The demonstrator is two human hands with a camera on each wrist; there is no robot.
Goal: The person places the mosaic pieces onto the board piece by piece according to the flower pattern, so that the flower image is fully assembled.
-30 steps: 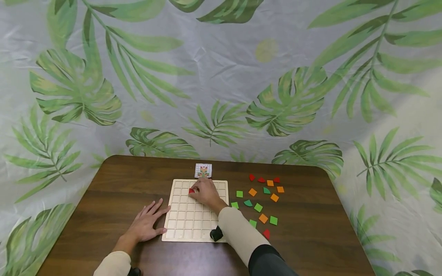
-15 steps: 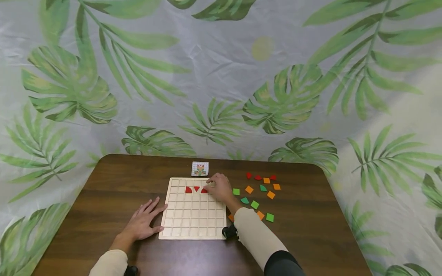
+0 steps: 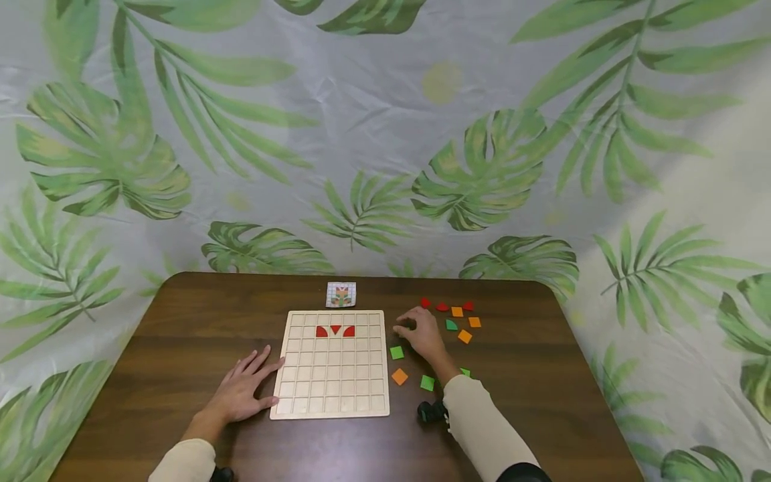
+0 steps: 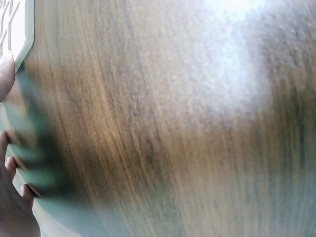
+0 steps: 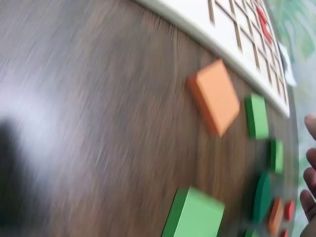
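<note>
A pale wooden grid board [image 3: 331, 381] lies on the table. Near its far side sit two red quarter-round tiles [image 3: 322, 331] with a red triangle tile [image 3: 335, 329] between them. My left hand [image 3: 241, 387] rests spread on the table, thumb and a finger touching the board's left edge. In the left wrist view the thumb [image 4: 6, 74] meets the board's corner. My right hand [image 3: 423, 333] is over the table right of the board, fingers loosely bent, no tile visible in them. It hides some loose tiles. Close by lie a green square tile [image 3: 396, 352] and a teal quarter-round tile [image 3: 451, 325].
A small printed pattern card [image 3: 340, 294] lies beyond the board. Red tiles [image 3: 442, 307] and orange tiles [image 3: 465, 337] are scattered at the back right. An orange tile [image 3: 399, 377] and another green tile [image 3: 427, 383] lie beside the board. A leaf-print cloth [image 3: 373, 167] hangs behind the table.
My right hand has let go of the last red quarter-round tile on the board and moved right, off the board to the loose tiles. The left hand stays at the board's left edge.
</note>
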